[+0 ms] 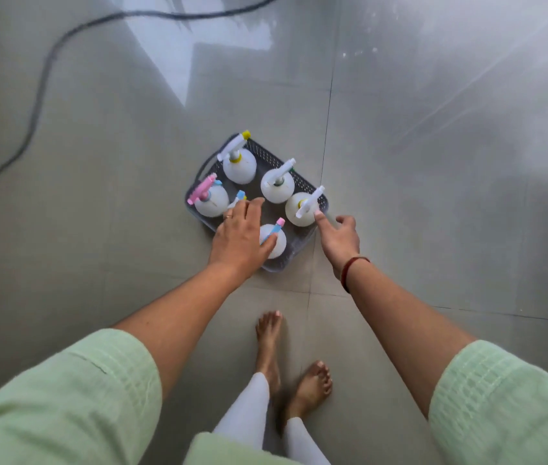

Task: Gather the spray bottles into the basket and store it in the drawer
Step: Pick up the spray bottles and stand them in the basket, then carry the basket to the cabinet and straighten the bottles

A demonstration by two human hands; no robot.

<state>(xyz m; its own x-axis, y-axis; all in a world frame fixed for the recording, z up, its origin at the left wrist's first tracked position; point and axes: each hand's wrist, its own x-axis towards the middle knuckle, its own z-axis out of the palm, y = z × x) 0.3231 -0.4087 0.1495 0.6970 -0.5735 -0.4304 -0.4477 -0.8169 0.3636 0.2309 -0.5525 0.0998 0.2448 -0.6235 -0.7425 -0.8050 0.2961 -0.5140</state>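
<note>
A grey perforated basket sits on the tiled floor and holds several white spray bottles standing upright. One has a yellow nozzle, one a pink trigger, one a blue-and-pink trigger, two have white triggers. My left hand reaches over the basket's near left side with fingers straight, covering another bottle with a blue tip. My right hand is at the basket's right edge, fingers extended, fingertip touching the white trigger of the right bottle.
A dark cable snakes across the floor at the left and back. My bare feet stand just behind the basket. Glossy grey tiles lie all around, with bright reflections at the back.
</note>
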